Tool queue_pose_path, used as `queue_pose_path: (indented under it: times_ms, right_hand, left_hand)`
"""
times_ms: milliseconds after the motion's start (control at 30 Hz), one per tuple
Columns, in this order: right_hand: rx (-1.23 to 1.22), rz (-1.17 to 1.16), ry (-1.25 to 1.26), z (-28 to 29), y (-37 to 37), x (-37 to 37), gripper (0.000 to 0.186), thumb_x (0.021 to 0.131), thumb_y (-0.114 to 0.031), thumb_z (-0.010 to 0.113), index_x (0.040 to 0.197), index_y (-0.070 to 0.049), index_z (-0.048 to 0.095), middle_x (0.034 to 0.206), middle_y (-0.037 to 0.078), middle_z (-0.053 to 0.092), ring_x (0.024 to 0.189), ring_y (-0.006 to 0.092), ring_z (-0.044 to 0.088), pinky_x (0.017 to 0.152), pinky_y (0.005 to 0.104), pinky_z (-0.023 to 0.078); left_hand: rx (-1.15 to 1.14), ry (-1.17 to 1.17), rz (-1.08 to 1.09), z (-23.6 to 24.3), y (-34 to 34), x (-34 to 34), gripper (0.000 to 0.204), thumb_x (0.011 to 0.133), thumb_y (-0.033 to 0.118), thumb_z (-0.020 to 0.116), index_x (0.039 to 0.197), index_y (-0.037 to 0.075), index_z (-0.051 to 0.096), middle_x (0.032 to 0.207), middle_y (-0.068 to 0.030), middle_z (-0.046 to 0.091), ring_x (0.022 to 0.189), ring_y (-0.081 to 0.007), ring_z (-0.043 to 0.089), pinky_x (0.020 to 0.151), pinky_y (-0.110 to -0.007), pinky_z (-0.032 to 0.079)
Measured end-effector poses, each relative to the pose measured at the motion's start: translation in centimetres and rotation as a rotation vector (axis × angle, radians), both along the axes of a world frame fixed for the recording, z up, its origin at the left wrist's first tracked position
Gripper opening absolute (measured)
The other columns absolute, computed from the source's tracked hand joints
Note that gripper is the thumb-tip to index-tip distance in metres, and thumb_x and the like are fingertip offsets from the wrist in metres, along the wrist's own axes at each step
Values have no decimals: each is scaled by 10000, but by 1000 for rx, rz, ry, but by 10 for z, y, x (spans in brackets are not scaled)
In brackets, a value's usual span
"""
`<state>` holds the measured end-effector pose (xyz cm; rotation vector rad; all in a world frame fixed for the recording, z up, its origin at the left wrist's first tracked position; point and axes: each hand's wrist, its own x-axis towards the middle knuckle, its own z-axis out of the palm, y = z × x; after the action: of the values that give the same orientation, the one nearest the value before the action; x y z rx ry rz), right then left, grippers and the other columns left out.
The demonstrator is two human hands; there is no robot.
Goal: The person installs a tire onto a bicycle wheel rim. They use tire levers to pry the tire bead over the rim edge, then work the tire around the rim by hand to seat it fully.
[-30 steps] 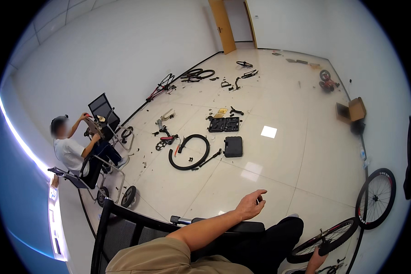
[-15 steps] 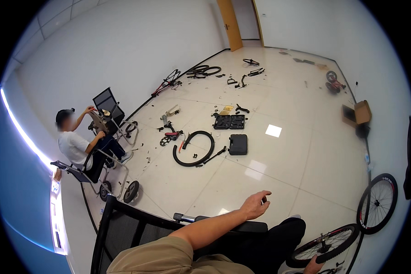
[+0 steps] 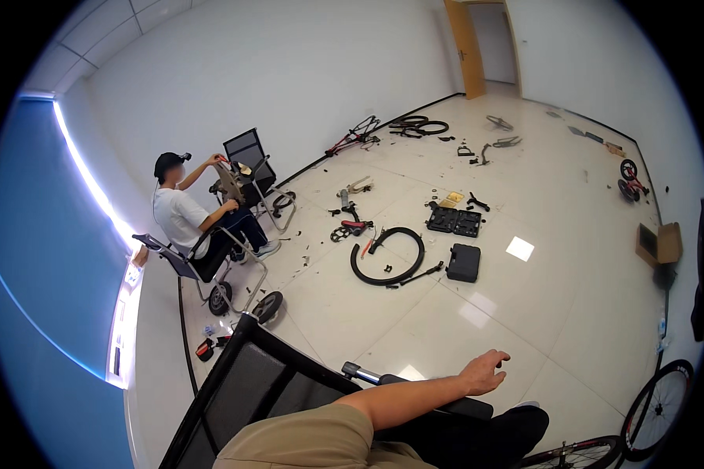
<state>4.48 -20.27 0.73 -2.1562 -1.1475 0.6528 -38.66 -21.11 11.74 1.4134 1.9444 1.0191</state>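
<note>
My left hand (image 3: 483, 374) reaches out above a black armrest (image 3: 473, 406) of a mesh chair (image 3: 254, 391), fingers curled; something small and dark at their tips is too small to make out. My right hand is out of view. At the lower right, a bicycle wheel with red markings (image 3: 659, 408) stands upright beside another wheel (image 3: 579, 453) lying at an angle at the picture's edge. On the tiled floor beyond the chair are an opened black tool case (image 3: 452, 222), a closed black case (image 3: 463, 263) and a loose tire (image 3: 387, 281).
A person (image 3: 181, 211) sits in a chair at the left, handling a brown part (image 3: 231, 187). Bicycle frames (image 3: 352, 137), tires (image 3: 418, 125) and small parts lie scattered on the floor. A cardboard box (image 3: 661, 242) sits by the right wall. A wooden door (image 3: 472, 55) stands open at the back.
The view has turned left, so the room shifts rightward in the picture. My right hand, earlier at the lower-right wheel, has left view. My left hand shows farther right and lower.
</note>
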Motion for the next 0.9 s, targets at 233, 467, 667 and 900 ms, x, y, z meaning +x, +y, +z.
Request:
queue_pose_path:
  times_ms: [233, 467, 667, 900]
  right_hand:
    - [140, 41, -43, -37, 5, 17, 585, 864, -353, 795, 1253, 52, 635, 1221, 267, 673, 1101, 421, 655, 956, 482, 525]
    - [199, 78, -21, -30, 4, 16, 519, 862, -320, 796, 1198, 52, 664, 1175, 261, 689, 1072, 419, 663, 939, 478, 525]
    - [128, 57, -46, -36, 5, 21, 499, 885, -305, 768, 1220, 46, 652, 1199, 265, 676, 1086, 423, 655, 951, 495, 521]
    - [85, 54, -36, -35, 6, 24, 528, 902, -308, 742, 1275, 47, 621, 1230, 274, 660, 1101, 431, 647, 959, 501, 519]
  left_hand:
    - [1, 7, -8, -7, 3, -1, 378, 894, 191, 639, 1238, 43, 585, 1080, -163, 611, 1032, -348, 609, 925, -443, 503]
    - [-11, 0, -15, -5, 5, -1, 361, 897, 197, 640, 1217, 34, 602, 1085, -165, 616, 1034, -348, 612, 934, -442, 499]
    - [-33, -16, -5, -4, 3, -1, 352, 894, 198, 641, 1199, 24, 620, 1088, -170, 622, 1044, -351, 614, 938, -445, 497]
    - [-38, -20, -5, -3, 6, 0, 351, 890, 204, 642, 1191, 23, 632, 1083, -172, 627, 1045, -352, 618, 934, -444, 503]
